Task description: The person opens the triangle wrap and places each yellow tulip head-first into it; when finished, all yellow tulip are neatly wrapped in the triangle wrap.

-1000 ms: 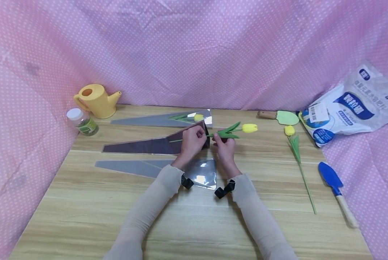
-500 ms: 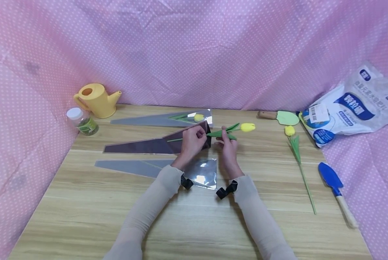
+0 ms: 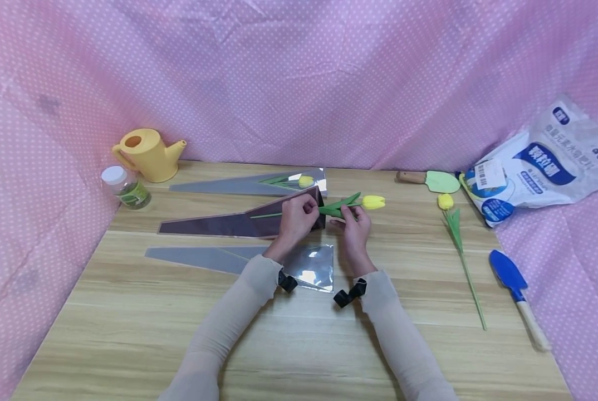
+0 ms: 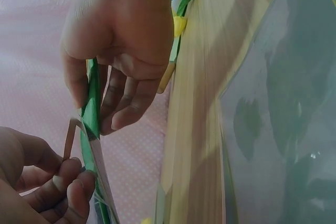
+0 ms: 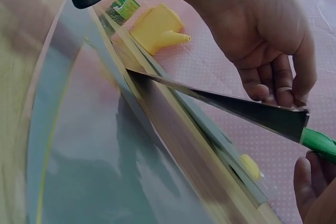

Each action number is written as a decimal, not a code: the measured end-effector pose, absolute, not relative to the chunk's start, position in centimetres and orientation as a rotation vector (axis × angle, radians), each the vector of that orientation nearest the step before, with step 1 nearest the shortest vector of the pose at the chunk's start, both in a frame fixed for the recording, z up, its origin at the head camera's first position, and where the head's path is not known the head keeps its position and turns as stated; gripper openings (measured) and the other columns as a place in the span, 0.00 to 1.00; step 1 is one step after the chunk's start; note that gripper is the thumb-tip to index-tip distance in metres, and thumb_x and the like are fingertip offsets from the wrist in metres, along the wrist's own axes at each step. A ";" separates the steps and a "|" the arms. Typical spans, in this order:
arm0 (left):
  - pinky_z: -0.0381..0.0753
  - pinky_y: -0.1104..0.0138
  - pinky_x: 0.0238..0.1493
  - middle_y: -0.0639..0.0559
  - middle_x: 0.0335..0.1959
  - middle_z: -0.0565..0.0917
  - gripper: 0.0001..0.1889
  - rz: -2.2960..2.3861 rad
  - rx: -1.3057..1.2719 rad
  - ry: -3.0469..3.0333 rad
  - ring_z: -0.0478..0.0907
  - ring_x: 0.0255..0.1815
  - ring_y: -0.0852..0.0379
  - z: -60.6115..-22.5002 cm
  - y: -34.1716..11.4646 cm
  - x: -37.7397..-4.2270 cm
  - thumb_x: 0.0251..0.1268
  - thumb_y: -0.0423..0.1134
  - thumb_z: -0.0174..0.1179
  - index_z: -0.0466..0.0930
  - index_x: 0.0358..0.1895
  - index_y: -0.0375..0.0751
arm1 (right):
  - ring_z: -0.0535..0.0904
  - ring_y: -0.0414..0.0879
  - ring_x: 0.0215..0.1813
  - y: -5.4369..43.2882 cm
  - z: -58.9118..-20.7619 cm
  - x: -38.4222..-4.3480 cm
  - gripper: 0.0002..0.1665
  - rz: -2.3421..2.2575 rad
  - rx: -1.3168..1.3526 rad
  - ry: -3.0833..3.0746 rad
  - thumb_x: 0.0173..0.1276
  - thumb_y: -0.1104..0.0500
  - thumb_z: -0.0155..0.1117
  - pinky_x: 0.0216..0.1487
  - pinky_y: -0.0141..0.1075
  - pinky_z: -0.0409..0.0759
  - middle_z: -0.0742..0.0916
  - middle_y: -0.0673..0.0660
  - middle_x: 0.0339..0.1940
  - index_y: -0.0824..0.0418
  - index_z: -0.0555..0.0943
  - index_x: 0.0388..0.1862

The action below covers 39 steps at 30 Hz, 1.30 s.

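At mid-desk (image 3: 279,345), head view: left hand (image 3: 296,216) is pinching the rim of a dark tapered flower sleeve (image 3: 204,226), thumb and fingertips together on it. Right hand (image 3: 355,229) is gripping a yellow tulip (image 3: 341,202) by its leaves. Tulip is lying partly inside: stem showing through the film, leaves straddling the mouth, bloom (image 3: 373,202) outside. Neither wrist view is showing that bloom. Left wrist view is giving the green part between right-hand fingers, and a bent edge in the left fingertips. Right wrist view is adding height: the mouth end is rising clear of the desk. Clear sleeves are flanking, rear (image 3: 214,186) and front (image 3: 194,257); another tulip (image 3: 455,229) is lying rightward.
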State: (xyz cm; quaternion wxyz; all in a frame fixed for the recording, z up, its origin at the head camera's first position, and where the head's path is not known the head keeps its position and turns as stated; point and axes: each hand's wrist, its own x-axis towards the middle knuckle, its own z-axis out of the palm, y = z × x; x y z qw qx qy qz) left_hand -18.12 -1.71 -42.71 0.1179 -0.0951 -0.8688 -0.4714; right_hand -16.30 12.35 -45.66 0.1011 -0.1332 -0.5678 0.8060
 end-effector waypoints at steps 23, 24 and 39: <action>0.69 0.75 0.26 0.45 0.20 0.85 0.05 -1.349 -0.376 -2.520 0.76 0.21 0.58 -42.5 -1.5 -17.9 0.56 0.27 0.60 0.83 0.26 0.35 | 0.81 0.34 0.38 11.6 -45.8 -16.6 0.17 2.367 -0.405 -1.872 0.77 0.62 0.54 0.44 0.30 0.84 0.80 0.48 0.42 0.74 0.77 0.56; 0.69 0.75 0.26 0.45 0.20 0.85 0.05 -1.346 -0.376 -2.522 0.76 0.21 0.58 -42.6 -1.5 -17.9 0.57 0.27 0.60 0.83 0.26 0.35 | 0.81 0.34 0.39 11.7 -45.9 -16.6 0.17 2.372 -0.409 -1.877 0.77 0.62 0.54 0.44 0.30 0.84 0.80 0.48 0.43 0.74 0.77 0.56; 0.71 0.76 0.25 0.44 0.22 0.86 0.05 -1.379 -0.431 -2.503 0.77 0.21 0.57 -42.5 -1.7 -17.8 0.58 0.27 0.59 0.84 0.28 0.35 | 0.85 0.37 0.33 11.6 -45.8 -16.5 0.04 2.526 -0.512 -1.549 0.78 0.56 0.54 0.38 0.33 0.85 0.86 0.47 0.35 0.54 0.74 0.46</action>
